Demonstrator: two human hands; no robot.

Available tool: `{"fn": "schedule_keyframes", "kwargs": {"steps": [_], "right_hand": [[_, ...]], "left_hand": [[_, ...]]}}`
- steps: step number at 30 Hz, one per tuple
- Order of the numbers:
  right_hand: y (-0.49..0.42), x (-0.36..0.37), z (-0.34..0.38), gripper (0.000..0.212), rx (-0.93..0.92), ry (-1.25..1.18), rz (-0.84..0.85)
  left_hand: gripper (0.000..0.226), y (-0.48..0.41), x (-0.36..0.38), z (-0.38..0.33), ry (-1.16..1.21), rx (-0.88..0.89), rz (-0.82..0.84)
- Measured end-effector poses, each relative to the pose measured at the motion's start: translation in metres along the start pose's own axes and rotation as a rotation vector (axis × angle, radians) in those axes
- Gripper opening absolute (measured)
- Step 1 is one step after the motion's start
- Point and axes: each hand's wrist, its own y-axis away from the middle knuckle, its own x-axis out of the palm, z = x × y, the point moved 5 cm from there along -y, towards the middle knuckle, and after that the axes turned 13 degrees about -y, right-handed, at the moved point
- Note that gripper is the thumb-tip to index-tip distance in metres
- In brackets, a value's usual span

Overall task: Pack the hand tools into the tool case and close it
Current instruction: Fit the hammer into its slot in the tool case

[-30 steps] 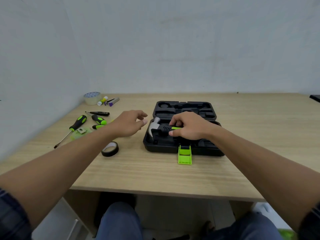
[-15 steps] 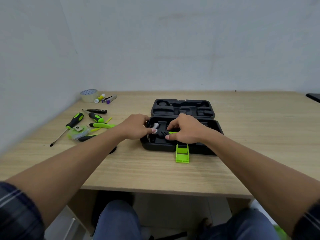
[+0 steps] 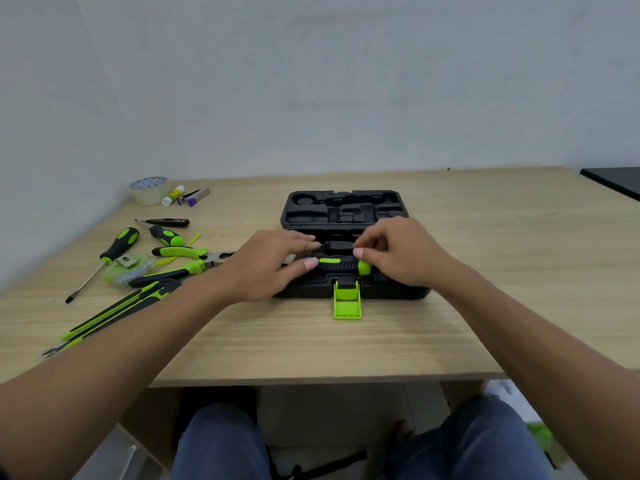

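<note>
Middle of the table (image 3: 502,271), the open tool case (image 3: 346,209) sits a bit back from the front edge, green latch (image 3: 347,303) flopped flat toward that edge. Hammer (image 3: 337,263) lies across the near half of the case. Left hand (image 3: 266,268) presses flat-fingered on the head end, and right hand (image 3: 405,251) is curled round the handle's butt. Pliers (image 3: 180,252) and screwdriver (image 3: 117,242) lie off left, with the pliers' nose close by the left hand.

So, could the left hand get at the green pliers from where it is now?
Probably yes. The pliers lie on the table just left of the left hand, with nothing over them. It must first leave the hammer.
</note>
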Motion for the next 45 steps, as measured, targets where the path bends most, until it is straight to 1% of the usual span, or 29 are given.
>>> {"fn": "schedule_keyframes", "kwargs": {"steps": [2,5,9,11,13,18,26,32,34,37,39,41,43,45], "right_hand": [[0.015,0.007,-0.002,0.025,-0.076,0.033,-0.050],[0.028,0.021,-0.003,0.036,-0.132,0.049,-0.017],[0.031,0.025,-0.002,0.047,-0.146,0.058,-0.013],[0.033,0.025,-0.001,0.059,-0.153,0.069,-0.009],[0.036,0.026,-0.001,0.063,-0.166,0.100,-0.016],[0.040,0.029,0.002,0.059,-0.223,0.161,-0.007],[0.041,0.035,0.002,0.053,-0.250,0.207,-0.016],[0.043,0.040,0.005,0.051,-0.264,0.263,-0.017],[0.044,0.038,0.007,0.050,-0.243,0.241,-0.017],[0.033,0.024,0.009,0.039,-0.130,0.068,0.004],[0.020,0.019,0.010,0.032,-0.083,0.086,0.048],[0.011,0.019,0.011,0.032,-0.045,0.111,0.091],[0.005,0.020,0.008,0.031,-0.008,0.085,0.117],[0.004,0.021,0.006,0.028,0.020,0.053,0.143]], "left_hand": [[0.069,0.007,0.006,-0.010,-0.079,0.053,0.087],[0.082,0.016,0.018,-0.013,-0.177,0.080,0.178],[0.090,0.019,0.030,-0.011,-0.211,0.071,0.201],[0.089,0.020,0.033,-0.011,-0.221,0.055,0.194],[0.085,0.021,0.032,-0.014,-0.247,0.056,0.154],[0.079,0.026,0.025,-0.024,-0.241,0.042,0.092],[0.081,0.024,0.031,-0.020,-0.216,0.043,0.114],[0.078,0.024,0.024,-0.025,-0.200,0.048,0.099],[0.077,0.024,0.023,-0.025,-0.169,0.045,0.103],[0.066,0.017,0.017,-0.019,-0.025,0.010,0.127],[0.057,0.007,0.014,-0.014,0.031,-0.016,0.132],[0.048,-0.001,0.012,-0.008,0.058,-0.043,0.116],[0.037,-0.007,0.012,-0.002,0.109,-0.068,0.116],[0.033,-0.010,0.014,0.002,0.151,-0.085,0.131]]}}
